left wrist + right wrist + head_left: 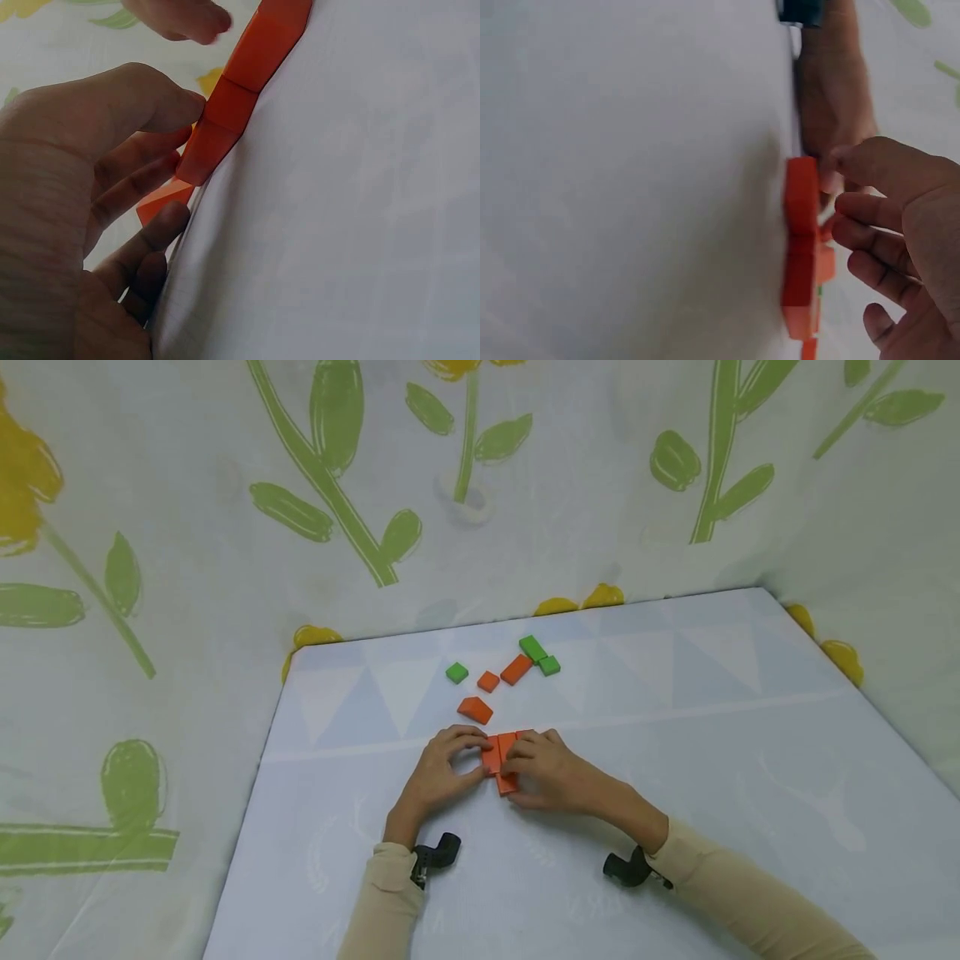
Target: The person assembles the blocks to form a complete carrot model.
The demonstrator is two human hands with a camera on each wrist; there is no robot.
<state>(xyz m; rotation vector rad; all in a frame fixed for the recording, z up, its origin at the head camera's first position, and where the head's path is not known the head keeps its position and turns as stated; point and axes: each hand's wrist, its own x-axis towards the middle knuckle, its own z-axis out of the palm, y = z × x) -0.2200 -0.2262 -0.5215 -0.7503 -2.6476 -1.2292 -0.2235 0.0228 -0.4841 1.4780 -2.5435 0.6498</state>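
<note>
Farthest left, of two hands, the left hand (433, 770) arched in a C, its wrist low and a black wrist camera (437, 853), one of two, below it. Its thumb and fingertips pinched the left orange block (491, 757).

Three green blocks and three loose orange ones lay beyond the hands on the white table (322, 827): a small green block (457, 673), an orange wedge (474, 709), a small orange block (488, 682), an orange oblong (516, 669), a green oblong (532, 648) and, touching that, a second small green block (550, 666).

Between the hands at least four orange blocks sat together: three in a row, the middle block (507, 743) beside the left one and the third block (524, 732) mostly covered, plus a lower block (507, 785) nearer the person.

Farthest right, the right hand (558, 777) leaned in palm-down over them, fingers loosely bent, gripping nothing, its forearm slanting from the lower right.
</note>
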